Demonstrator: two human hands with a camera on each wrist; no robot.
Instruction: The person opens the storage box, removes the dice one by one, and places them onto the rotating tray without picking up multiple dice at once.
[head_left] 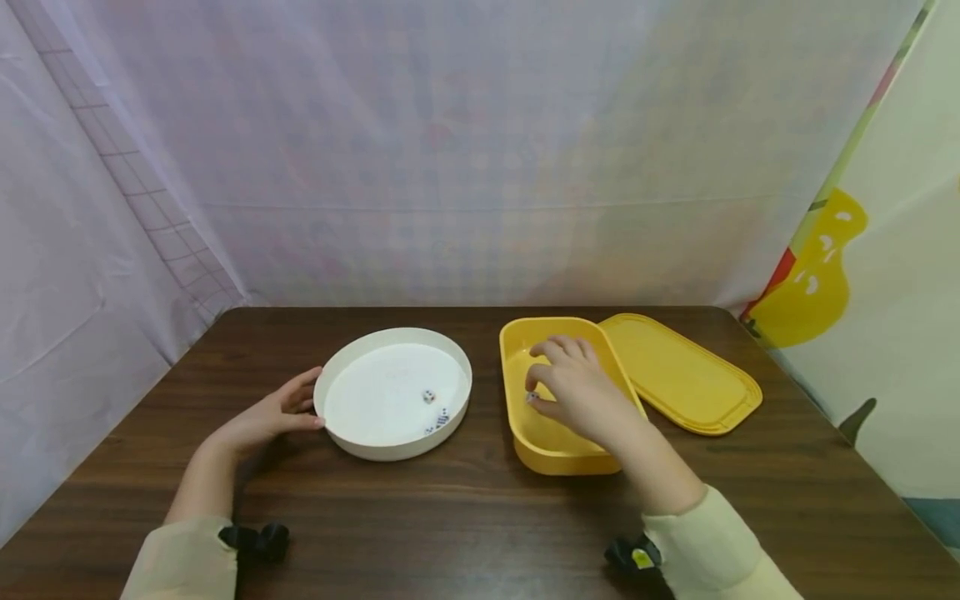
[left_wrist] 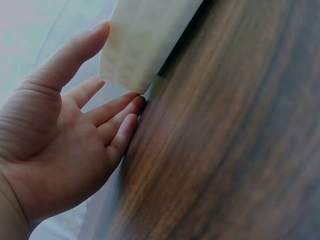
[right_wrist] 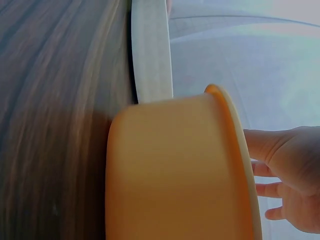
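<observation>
A round white tray [head_left: 386, 392] with a raised rim sits on the table, left of middle. Several small white dice [head_left: 429, 397] lie inside it, most near its front right wall. My left hand [head_left: 281, 411] rests against the tray's left side, thumb and fingers spread and fairly straight along the wall [left_wrist: 145, 45]. Over a yellow rectangular box [head_left: 512, 392], my right hand [head_left: 573, 387] reaches down with bent fingers, pinching a die [head_left: 532, 397] between thumb and index finger. In the right wrist view the box wall [right_wrist: 175, 170] hides those fingertips.
A yellow lid [head_left: 682, 375] lies flat at the box's right, one end beside the box's far corner. The dark wooden table [head_left: 435, 525] has its back edge against a pale hanging cloth [head_left: 465, 167]. Black wrist cameras [head_left: 258, 542] are worn at both sleeves.
</observation>
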